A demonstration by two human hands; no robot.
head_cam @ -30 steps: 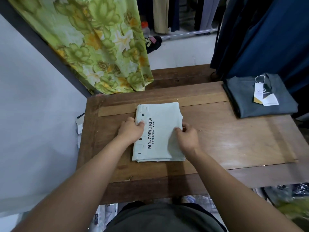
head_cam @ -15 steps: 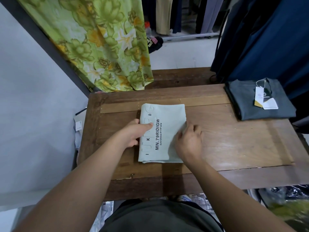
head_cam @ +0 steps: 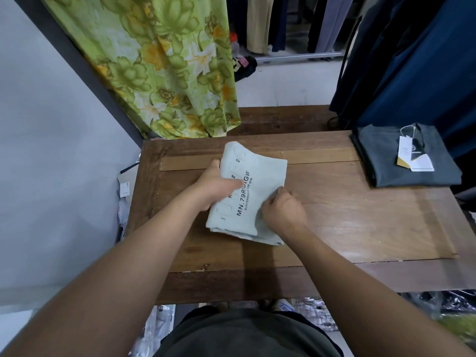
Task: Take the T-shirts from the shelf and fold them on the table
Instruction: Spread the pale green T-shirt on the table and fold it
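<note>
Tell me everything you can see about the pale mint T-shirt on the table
The pale mint T-shirt is folded into a compact, several-layered rectangle of soft knit fabric, lying askew on the wooden table. Dark print runs along its length, reading roughly "MN.79RIDIGW" with a smaller line beside it, plus scattered single letters. Its far end looks lifted and curled, while stacked fold edges show at the near end. The left hand grips its left edge, thumb on top; the right hand pinches the right edge.
</note>
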